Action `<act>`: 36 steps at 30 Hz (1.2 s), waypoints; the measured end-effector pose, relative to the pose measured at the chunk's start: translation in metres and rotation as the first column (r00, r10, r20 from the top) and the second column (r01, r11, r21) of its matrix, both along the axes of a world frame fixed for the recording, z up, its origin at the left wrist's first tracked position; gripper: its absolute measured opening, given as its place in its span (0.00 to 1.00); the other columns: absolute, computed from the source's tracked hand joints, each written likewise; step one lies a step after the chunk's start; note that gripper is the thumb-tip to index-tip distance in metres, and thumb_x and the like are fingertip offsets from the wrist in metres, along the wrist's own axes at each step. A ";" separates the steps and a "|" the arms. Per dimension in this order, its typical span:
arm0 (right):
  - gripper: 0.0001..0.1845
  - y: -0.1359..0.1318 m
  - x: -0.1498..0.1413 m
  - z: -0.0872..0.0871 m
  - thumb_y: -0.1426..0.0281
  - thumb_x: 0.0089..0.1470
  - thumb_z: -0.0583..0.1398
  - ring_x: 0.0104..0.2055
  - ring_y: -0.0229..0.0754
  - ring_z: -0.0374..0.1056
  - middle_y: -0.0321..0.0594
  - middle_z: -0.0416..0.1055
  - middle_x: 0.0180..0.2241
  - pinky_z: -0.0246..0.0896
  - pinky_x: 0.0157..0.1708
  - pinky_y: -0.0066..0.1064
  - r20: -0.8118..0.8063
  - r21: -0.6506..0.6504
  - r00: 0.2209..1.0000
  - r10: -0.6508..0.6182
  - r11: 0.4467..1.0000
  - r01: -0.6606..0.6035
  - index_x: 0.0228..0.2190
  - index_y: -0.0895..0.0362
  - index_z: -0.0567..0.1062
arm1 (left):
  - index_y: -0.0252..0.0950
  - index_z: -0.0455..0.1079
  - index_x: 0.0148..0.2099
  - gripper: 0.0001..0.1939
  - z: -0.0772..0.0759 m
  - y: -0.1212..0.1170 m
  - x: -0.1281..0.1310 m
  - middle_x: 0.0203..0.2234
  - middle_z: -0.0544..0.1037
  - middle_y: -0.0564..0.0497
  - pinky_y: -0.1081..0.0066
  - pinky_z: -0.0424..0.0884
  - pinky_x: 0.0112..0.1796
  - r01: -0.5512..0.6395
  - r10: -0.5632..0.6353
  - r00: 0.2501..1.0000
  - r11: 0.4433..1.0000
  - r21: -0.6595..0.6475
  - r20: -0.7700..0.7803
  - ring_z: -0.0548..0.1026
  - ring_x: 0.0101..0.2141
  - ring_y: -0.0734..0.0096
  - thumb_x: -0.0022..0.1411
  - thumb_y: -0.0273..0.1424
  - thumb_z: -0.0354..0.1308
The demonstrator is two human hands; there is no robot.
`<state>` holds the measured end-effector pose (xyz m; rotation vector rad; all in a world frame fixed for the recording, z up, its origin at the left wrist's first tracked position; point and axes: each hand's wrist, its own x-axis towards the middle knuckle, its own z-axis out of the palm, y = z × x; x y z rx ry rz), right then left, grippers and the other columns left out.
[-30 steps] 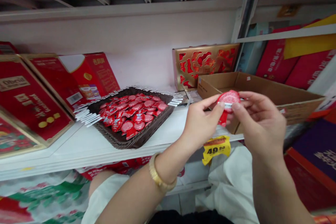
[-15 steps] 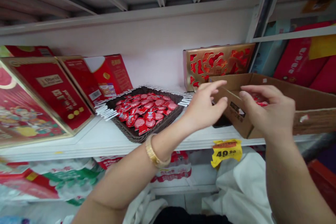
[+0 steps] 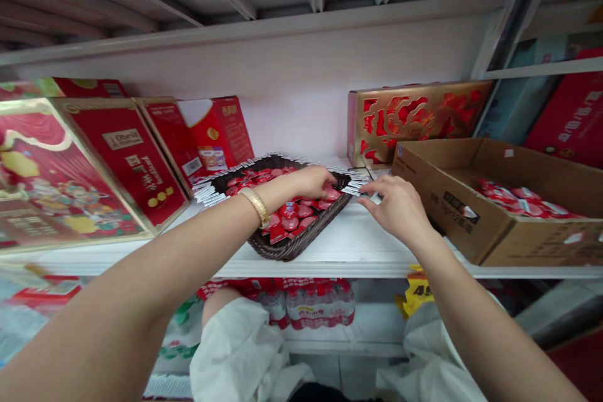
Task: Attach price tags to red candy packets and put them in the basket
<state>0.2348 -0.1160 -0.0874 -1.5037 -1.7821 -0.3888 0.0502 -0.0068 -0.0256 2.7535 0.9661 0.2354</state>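
Presently we enter two bare forearms reaching out over a white shelf (image 3: 358,251). Item one: the left hand (image 3: 308,183), a gold link bangle (image 3: 257,206) at its wrist, lies curved over glossy red round sachets (image 3: 289,218) heaped in a dark brown woven wicker basket (image 3: 294,250). Its fingers touch the heap, but the hand hides what lies beneath, so we cannot tell whether it grips a sachet. Item two: the right hand (image 3: 393,207), fingers half curled, is at the basket's right corner, its fingertips (image 3: 363,198) among a fringe of white paper strips (image 3: 354,190); we cannot tell whether anything is pinched there. Item three: an open brown cardboard tray (image 3: 443,213) stands just right of that hand, holding more red sachets (image 3: 522,201), its right end cut off by the frame. Behind stands a gold box with red cut-out patterns (image 3: 414,116); leftward lean red printed boxes (image 3: 122,157). Below the shelf, we note a yellow price tag (image 3: 418,295), half hidden and unreadable, and red-labelled bottled water (image 3: 320,308).
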 end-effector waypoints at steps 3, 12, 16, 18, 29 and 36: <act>0.06 0.005 0.000 -0.005 0.68 0.50 0.67 0.38 0.50 0.70 0.44 0.78 0.34 0.59 0.39 0.39 0.022 0.002 1.000 -0.002 1.000 0.002 0.33 0.53 0.83 | 0.36 0.77 0.28 0.03 -0.007 0.007 0.001 0.20 0.78 0.55 0.76 0.58 0.27 0.038 -0.038 0.998 0.999 -0.005 -0.050 0.66 0.23 0.74 0.49 0.27 0.61; 0.09 0.013 -0.004 -0.006 0.68 0.57 0.62 0.36 0.47 0.70 0.45 0.77 0.32 0.61 0.38 0.38 -0.029 0.067 0.999 0.022 0.998 -0.020 0.31 0.54 0.83 | 0.35 0.76 0.26 0.04 -0.017 0.005 0.003 0.20 0.76 0.54 0.73 0.57 0.27 0.013 -0.011 0.999 1.000 0.028 -0.053 0.64 0.22 0.73 0.49 0.27 0.59; 0.09 0.005 -0.007 0.001 0.67 0.57 0.61 0.34 0.45 0.71 0.43 0.77 0.30 0.64 0.38 0.35 -0.123 0.150 0.988 0.088 0.986 -0.070 0.31 0.54 0.82 | 0.36 0.71 0.21 0.06 -0.009 -0.002 -0.005 0.15 0.71 0.55 0.72 0.57 0.27 -0.060 0.059 0.998 0.998 0.030 0.021 0.63 0.21 0.73 0.49 0.25 0.59; 0.09 -0.006 -0.008 0.003 0.66 0.57 0.61 0.31 0.44 0.71 0.41 0.78 0.30 0.65 0.36 0.35 -0.215 0.199 0.966 0.146 0.975 -0.104 0.30 0.53 0.82 | 0.35 0.70 0.22 0.06 0.000 -0.007 -0.013 0.16 0.71 0.54 0.72 0.58 0.29 -0.100 0.096 0.990 0.995 0.031 0.100 0.65 0.22 0.72 0.51 0.26 0.59; 0.04 -0.092 -0.017 -0.006 0.68 0.52 0.67 0.27 0.39 0.72 0.37 0.79 0.28 0.68 0.29 0.31 -0.659 0.332 0.681 0.320 0.936 -0.118 0.32 0.52 0.83 | 0.36 0.64 0.40 0.16 -0.007 -0.146 -0.032 0.29 0.78 0.49 0.72 0.73 0.28 0.350 0.423 0.568 0.652 -0.672 0.706 0.78 0.25 0.70 0.60 0.42 0.62; 0.07 -0.113 -0.016 -0.019 0.74 0.51 0.67 0.31 0.39 0.73 0.36 0.78 0.31 0.71 0.33 0.30 -0.677 0.331 0.587 0.445 0.896 -0.298 0.33 0.50 0.82 | 0.33 0.70 0.50 0.25 -0.074 -0.190 -0.020 0.26 0.76 0.52 0.78 0.68 0.19 0.335 0.653 0.495 0.466 -0.819 0.574 0.72 0.19 0.77 0.54 0.40 0.69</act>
